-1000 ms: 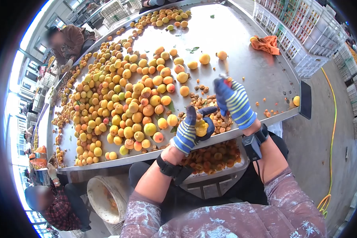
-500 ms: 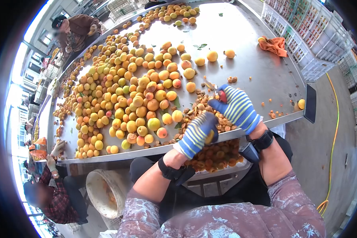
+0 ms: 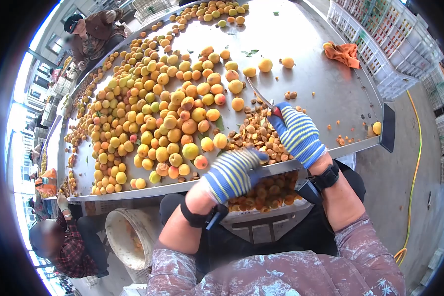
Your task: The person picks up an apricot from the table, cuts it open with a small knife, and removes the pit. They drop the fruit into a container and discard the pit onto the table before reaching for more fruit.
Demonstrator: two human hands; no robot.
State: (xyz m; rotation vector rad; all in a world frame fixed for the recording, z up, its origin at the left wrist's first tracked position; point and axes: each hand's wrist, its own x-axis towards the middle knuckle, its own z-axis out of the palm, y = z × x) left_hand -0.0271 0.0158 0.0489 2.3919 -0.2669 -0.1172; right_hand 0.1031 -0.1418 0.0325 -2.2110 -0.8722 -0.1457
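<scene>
In a blue and yellow striped glove, my right hand (image 3: pixel 297 134) is closed round a knife (image 3: pixel 259 92) with a red handle, its blade pointing up and left over the metal table (image 3: pixel 330 93). My left hand (image 3: pixel 238 170), gloved alike, is at the table's near edge; its fingers are blurred, and a yellowish piece shows by the fingertips. Small brown pits and scraps (image 3: pixel 256 129) lie between the hands. Many whole apricots (image 3: pixel 170 123) cover the table to the left. Below the edge, a crate of apricot pieces (image 3: pixel 266 194) stands by my lap.
An orange cloth (image 3: pixel 341 54) lies at the table's right side, near stacked white crates (image 3: pixel 380 69). A white bucket (image 3: pixel 128 237) stands at lower left. One person (image 3: pixel 76 246) sits at the left, another (image 3: pixel 96 34) at the far side. A yellow hose (image 3: pixel 415 172) runs along the floor.
My left hand has moved left and slightly down, away from my right hand. The knife has swung up, so its blade now shows clearly. The far person's arm has risen.
</scene>
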